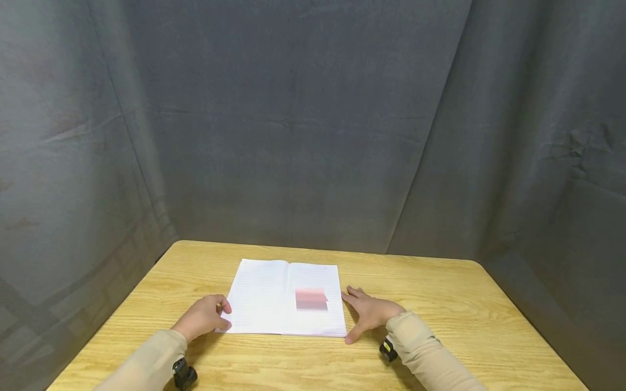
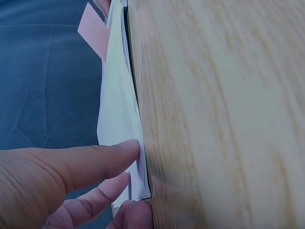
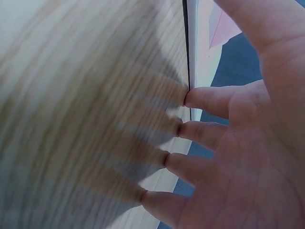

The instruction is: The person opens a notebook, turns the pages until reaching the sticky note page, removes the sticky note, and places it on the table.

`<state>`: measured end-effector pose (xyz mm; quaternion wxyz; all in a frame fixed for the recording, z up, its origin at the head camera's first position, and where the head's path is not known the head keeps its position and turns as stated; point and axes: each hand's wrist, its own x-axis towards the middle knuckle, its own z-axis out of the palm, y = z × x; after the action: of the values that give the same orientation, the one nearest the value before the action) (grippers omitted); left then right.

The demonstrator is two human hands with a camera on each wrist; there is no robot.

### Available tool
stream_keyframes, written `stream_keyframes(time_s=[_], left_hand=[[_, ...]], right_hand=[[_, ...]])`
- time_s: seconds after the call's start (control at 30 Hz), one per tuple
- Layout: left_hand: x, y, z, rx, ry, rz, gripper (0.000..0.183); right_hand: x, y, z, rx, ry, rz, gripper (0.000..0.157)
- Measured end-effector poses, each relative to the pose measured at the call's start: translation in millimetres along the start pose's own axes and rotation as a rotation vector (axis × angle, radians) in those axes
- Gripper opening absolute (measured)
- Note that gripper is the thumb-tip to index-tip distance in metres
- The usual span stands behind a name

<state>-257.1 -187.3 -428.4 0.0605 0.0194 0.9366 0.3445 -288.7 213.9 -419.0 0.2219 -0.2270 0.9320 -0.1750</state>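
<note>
An open notebook (image 1: 259,298) with lined white pages lies flat on the wooden table. A pink sticky note (image 1: 311,296) is on its right page, the free part lifted from the paper. At the lower left corner, my left hand (image 1: 205,315) holds the notebook's edge, its thumb (image 2: 126,155) on the page and other fingertips curled at the side. On the opposite side, my right hand (image 1: 370,310) has its fingers spread, fingertips (image 3: 193,98) right at the notebook's edge and down on the tabletop. Its thumb reaches the lower right corner.
The light wooden table (image 1: 440,304) extends around the notebook on all sides. Grey cloth (image 1: 293,136) hangs behind the table and along both sides. A small black wrist camera (image 1: 183,374) is strapped at the left sleeve, and another black camera (image 1: 388,350) at the right.
</note>
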Motion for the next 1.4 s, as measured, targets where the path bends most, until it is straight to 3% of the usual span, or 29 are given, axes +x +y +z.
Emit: stream_keyframes(time_s=[0.17, 0.27, 0.4, 0.57, 0.77, 1.1, 1.4], left_hand=[[0.3, 0.9, -0.2, -0.011, -0.010, 0.000, 0.028], [0.3, 1.7, -0.5, -0.010, -0.015, -0.002, 0.028], [0.1, 2.3, -0.7, -0.004, -0.013, -0.005, 0.028], [0.1, 1.3, -0.2, -0.002, -0.010, -0.005, 0.028], [-0.5, 1.1, 0.0, -0.019, -0.019, -0.017, 0.028], [-0.4, -0.2, -0.5, -0.037, -0.021, -0.022, 0.028], [-0.6, 0.1, -0.7, -0.028, -0.014, -0.018, 0.028]], right_hand=[[-2, 4, -3.3, 0.060, -0.001, -0.050, 0.115], [-3, 6, -8.4, 0.126, 0.050, -0.126, 0.111], [-1, 3, -14.1, 0.258, 0.190, -0.221, 0.092], [8, -5, -9.5, 0.448, 0.314, -0.262, 0.061], [22, -13, 2.6, 0.471, 0.350, -0.201, 0.046], [41, -21, 14.4, 0.392, 0.361, -0.170, 0.028], [51, -22, 13.1, 0.597, 0.315, -0.155, 0.013]])
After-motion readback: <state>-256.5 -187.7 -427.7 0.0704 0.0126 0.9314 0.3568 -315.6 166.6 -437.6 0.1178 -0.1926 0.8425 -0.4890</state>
